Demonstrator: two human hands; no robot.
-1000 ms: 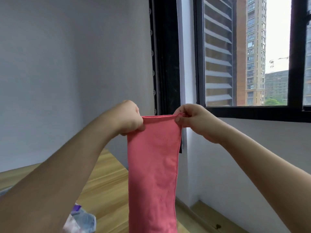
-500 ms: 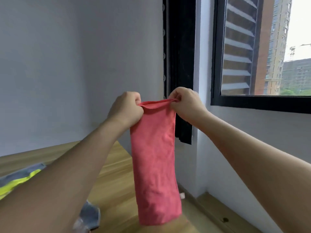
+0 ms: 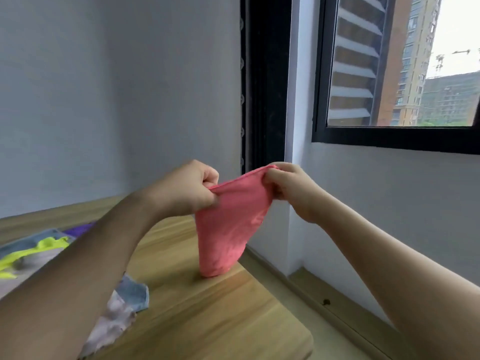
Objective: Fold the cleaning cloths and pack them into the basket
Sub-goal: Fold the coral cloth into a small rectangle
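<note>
A pink cloth (image 3: 230,224), folded into a long strip, hangs between my hands with its lower end touching the wooden table (image 3: 207,315). My left hand (image 3: 187,189) pinches its top left corner and my right hand (image 3: 288,188) pinches the top right corner. Other cloths lie at the left: a blue one (image 3: 135,292), a pale pink one (image 3: 111,323), a neon yellow one (image 3: 31,252) and a purple one (image 3: 80,228). My left arm hides part of this pile. No basket shows in the view.
The table's right edge (image 3: 285,305) runs close to the white wall under a black-framed window (image 3: 389,136). A narrow floor strip lies between them. A grey wall (image 3: 117,100) stands behind the table.
My hands have come down with the pink cloth, and its lower end now rests on the table. The view has tilted down, showing more of the cloths at the left.
</note>
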